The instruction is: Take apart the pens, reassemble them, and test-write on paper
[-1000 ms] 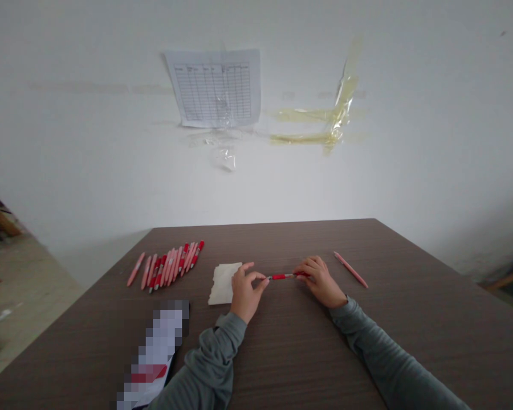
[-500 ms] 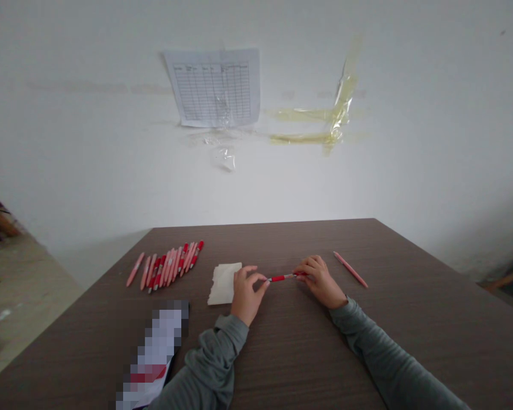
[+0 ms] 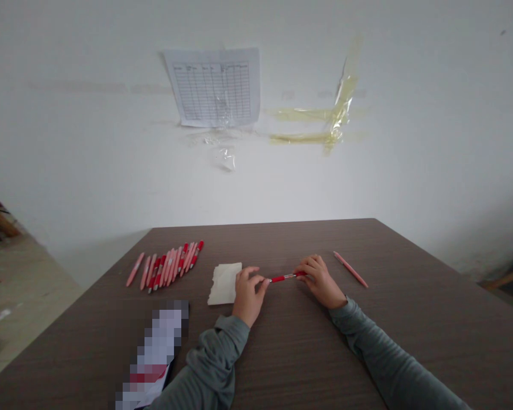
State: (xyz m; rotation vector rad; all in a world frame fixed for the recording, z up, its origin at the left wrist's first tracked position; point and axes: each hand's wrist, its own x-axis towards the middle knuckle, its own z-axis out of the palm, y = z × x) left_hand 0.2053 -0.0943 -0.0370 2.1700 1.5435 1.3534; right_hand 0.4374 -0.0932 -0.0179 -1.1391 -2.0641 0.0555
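Observation:
A red pen with a clear middle lies level between my two hands. My left hand pinches its left tip between thumb and finger. The pen's right end is held in the closed fingers of my right hand. Just left of my left hand is a torn piece of cream paper, partly covered by the fingers. A single pink pen rests slanted to the right of my right hand.
Several pink and red pens lie in a slanted row at the back left of the brown table. A blurred-out long object is at the front left. Behind the table stands a wall with a taped sheet.
My left hand has shifted very slightly to the right, with the red pen still between both hands. The other things have not moved.

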